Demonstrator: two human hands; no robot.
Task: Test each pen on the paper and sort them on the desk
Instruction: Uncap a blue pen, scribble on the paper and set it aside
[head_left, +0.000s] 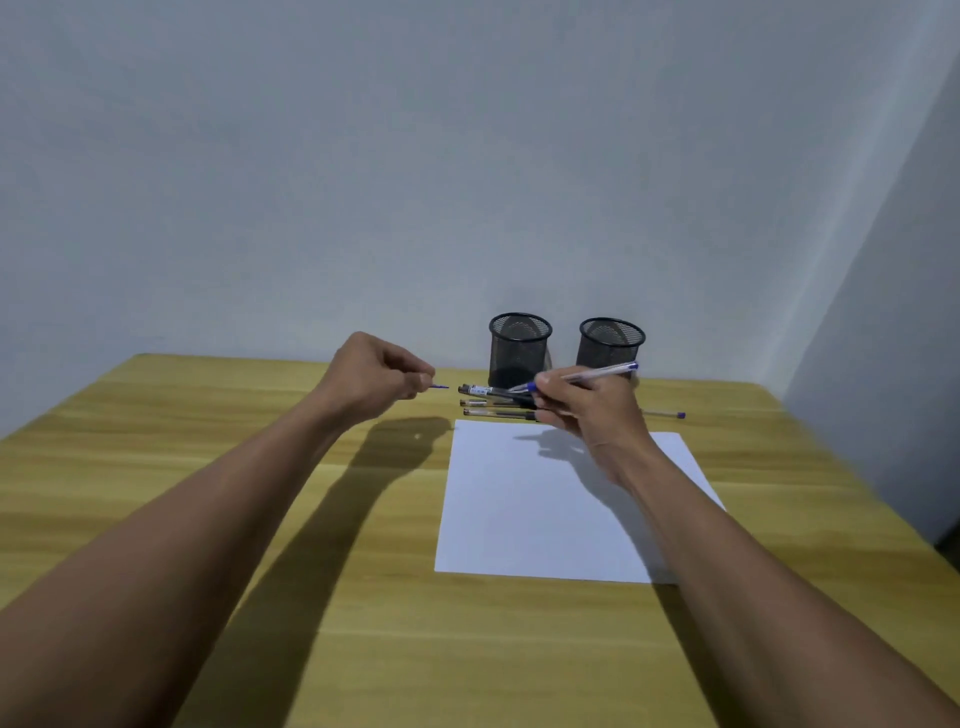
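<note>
While the right hand (582, 410) grips a blue pen (582, 376) above the paper's (545, 509) far edge, the left hand (379, 379), left of the paper, pinches its blue cap (440, 386); more pens (496, 402) lie just beyond the paper, before two mesh cups (519, 348).

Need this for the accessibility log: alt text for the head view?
The right hand holds an uncapped blue pen above blank paper; the left hand pinches its cap. Behind lie more pens and two mesh cups.
</note>
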